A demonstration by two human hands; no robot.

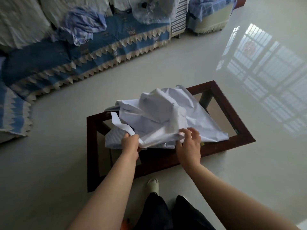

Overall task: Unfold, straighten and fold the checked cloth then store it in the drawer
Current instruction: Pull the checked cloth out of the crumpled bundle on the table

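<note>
Gripping cloth point(159, 117) near edge: left hand point(130, 143), right hand point(189, 145).

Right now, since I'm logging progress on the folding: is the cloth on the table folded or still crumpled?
Crumpled. The cloth lies in a bunched heap on the table, and both hands, left hand and right hand, grip its near edge.
</note>
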